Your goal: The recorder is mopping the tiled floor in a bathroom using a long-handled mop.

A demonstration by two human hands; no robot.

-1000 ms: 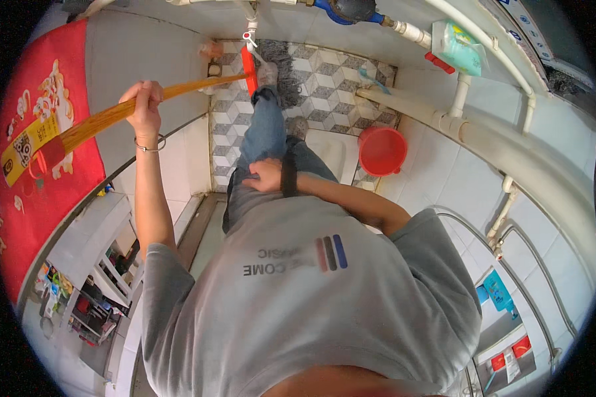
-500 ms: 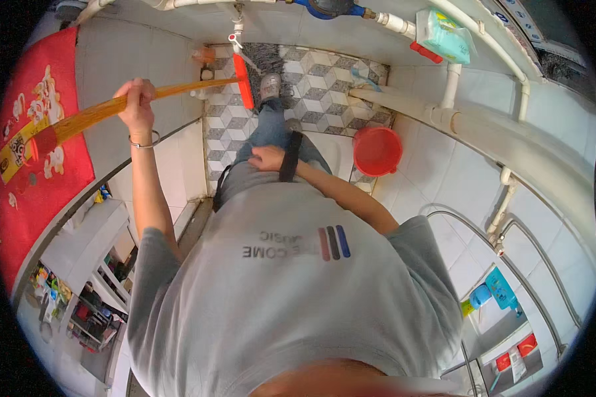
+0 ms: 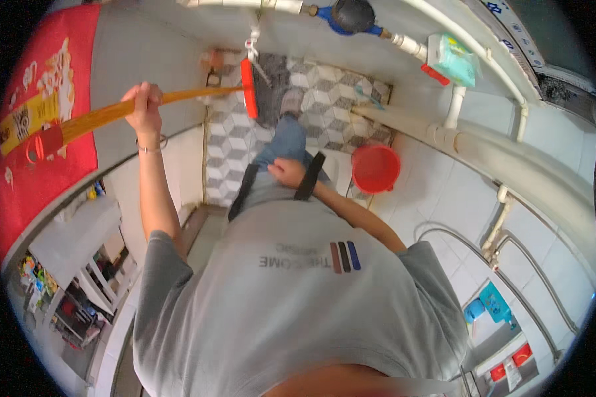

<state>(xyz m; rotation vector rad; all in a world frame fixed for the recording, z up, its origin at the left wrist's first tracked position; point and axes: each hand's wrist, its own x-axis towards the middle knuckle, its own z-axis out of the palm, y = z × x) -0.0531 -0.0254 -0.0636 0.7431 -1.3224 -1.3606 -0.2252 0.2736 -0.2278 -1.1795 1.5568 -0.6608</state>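
My left hand (image 3: 144, 106) is wrapped round the wooden handle of a mop (image 3: 96, 120), held out to the left. The handle's red end cap (image 3: 44, 144) points toward me, and its far end meets a red mop head (image 3: 248, 89). Grey mop strands (image 3: 270, 99) lie on the patterned floor beside my shoe (image 3: 292, 101). My right hand (image 3: 288, 172) rests against my jeans at the shirt hem, fingers curled in. Whether anything is inside them is hidden. A black strap (image 3: 309, 176) crosses near that wrist.
A red bucket (image 3: 375, 169) stands right of my legs. White pipes (image 3: 444, 135) run along the right wall, and a water meter (image 3: 353, 16) sits on the far pipe. A red cloth (image 3: 53, 92) hangs at left. A tissue pack (image 3: 452, 61) rests at far right.
The view has shifted slightly, so most things sit a little lower. My foot stands a bit further right of the mop head. Both hands keep nearly the same pose.
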